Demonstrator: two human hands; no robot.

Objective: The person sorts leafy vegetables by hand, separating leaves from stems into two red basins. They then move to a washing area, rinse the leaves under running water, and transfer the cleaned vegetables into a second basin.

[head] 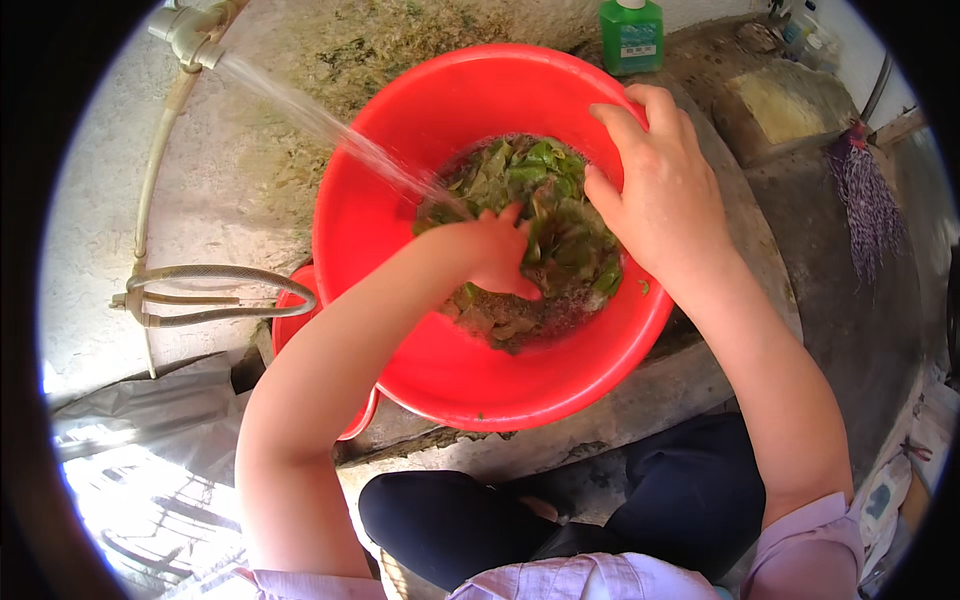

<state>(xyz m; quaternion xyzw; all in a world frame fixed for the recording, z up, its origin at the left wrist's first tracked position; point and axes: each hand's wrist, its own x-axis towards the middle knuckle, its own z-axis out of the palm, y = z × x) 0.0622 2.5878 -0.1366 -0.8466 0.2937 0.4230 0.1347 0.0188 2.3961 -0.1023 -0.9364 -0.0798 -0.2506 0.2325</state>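
A large red plastic basin stands before me, with leafy greens floating in water inside it. My left hand reaches into the basin with its fingers spread over the leaves; some fingertips blur among the greens. My right hand grips the basin's right rim, thumb inside the wall. From a plastic tap at the upper left, a stream of water pours into the basin and lands close to my left hand.
Behind the basin stands a green bottle with a white cap. A second red container shows partly under the basin's left side. A looped hose sticks out from the wall pipe. To the right are a stone block and a purple mop head.
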